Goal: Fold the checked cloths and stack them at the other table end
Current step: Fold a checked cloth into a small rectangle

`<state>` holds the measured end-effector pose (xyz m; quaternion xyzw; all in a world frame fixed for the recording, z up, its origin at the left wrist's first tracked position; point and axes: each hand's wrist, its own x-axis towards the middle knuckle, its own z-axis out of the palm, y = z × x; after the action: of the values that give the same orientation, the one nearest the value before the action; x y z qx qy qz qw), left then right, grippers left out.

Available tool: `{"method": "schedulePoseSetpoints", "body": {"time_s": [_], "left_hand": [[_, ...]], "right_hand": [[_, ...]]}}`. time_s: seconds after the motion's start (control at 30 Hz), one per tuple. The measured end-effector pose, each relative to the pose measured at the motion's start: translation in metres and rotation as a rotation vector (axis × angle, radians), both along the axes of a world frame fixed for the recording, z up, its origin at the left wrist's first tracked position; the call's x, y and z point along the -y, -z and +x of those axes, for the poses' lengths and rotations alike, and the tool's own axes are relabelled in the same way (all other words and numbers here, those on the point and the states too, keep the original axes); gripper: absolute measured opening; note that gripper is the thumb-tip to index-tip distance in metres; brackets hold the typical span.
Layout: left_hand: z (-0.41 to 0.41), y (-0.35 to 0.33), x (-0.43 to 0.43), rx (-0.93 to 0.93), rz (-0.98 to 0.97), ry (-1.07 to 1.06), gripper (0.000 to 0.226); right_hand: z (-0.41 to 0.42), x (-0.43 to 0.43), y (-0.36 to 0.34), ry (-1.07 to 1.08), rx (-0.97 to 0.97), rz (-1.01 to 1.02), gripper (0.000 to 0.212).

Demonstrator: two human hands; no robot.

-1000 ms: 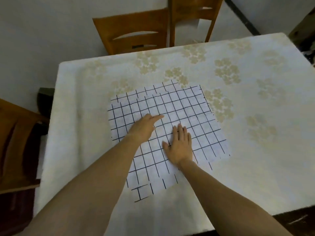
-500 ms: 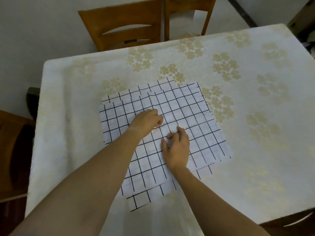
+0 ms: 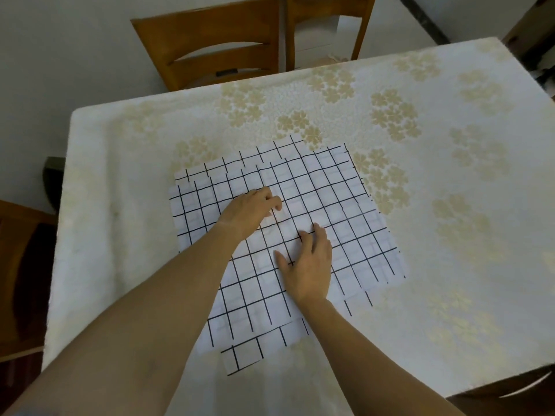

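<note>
Several white cloths with a black grid, the checked cloths (image 3: 345, 211), lie flat in an offset pile in the middle of the table; edges of lower layers stick out at the far and near sides. My left hand (image 3: 249, 211) rests on the pile's centre-left, its fingers curled and pinching the top cloth. My right hand (image 3: 309, 265) lies just to the right and nearer, fingertips bent into the same cloth, thumb spread to the left.
The table (image 3: 450, 265) carries a cream tablecloth with beige flower prints. Two wooden chairs (image 3: 210, 55) stand at the far edge and another wooden chair (image 3: 18, 280) at the left. The table's right corner (image 3: 492, 43) lies far right.
Both hands lay flat on the pile a second ago. Their fingers have since curled into the top cloth, and small wrinkles have formed between them.
</note>
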<state>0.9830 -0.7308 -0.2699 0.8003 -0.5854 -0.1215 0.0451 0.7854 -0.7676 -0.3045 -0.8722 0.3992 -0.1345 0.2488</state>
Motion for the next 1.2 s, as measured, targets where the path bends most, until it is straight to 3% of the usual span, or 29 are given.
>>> {"method": "schedulePoseSetpoints", "body": {"time_s": [0.1,0.17,0.23,0.37,0.43,0.63,0.8,0.97,1.2], "left_hand": [[0.003,0.001,0.002,-0.055,-0.006,-0.063,0.022],[0.007,0.006,0.006,-0.025,-0.012,-0.033,0.013],[0.01,0.004,0.014,-0.057,-0.053,-0.141,0.01],[0.028,0.002,0.034,-0.293,-0.22,-0.591,0.05],[0.04,0.002,0.041,-0.404,-0.21,-0.694,0.064],[0.056,0.005,0.049,-0.469,-0.137,-0.766,0.048],[0.057,0.002,0.045,-0.414,0.005,-0.786,0.048],[0.043,-0.027,0.039,-0.456,-0.188,-0.769,0.022],[0.012,-0.084,0.012,-0.535,-0.38,-0.74,0.025]], "right_hand": [[-0.004,-0.002,0.001,-0.046,-0.079,-0.013,0.078],[-0.005,-0.001,0.0,-0.056,-0.094,-0.01,0.079],[-0.005,0.0,-0.001,-0.045,-0.071,-0.001,0.078],[-0.004,0.001,-0.001,-0.04,-0.046,-0.013,0.076],[-0.001,0.003,0.0,-0.035,-0.032,-0.005,0.075],[0.003,0.003,0.006,-0.025,-0.039,-0.01,0.074],[0.004,0.002,0.005,-0.031,-0.06,-0.018,0.073],[0.007,0.0,-0.004,-0.025,-0.008,-0.01,0.07],[0.021,-0.005,-0.043,0.003,0.131,0.006,0.071]]}}
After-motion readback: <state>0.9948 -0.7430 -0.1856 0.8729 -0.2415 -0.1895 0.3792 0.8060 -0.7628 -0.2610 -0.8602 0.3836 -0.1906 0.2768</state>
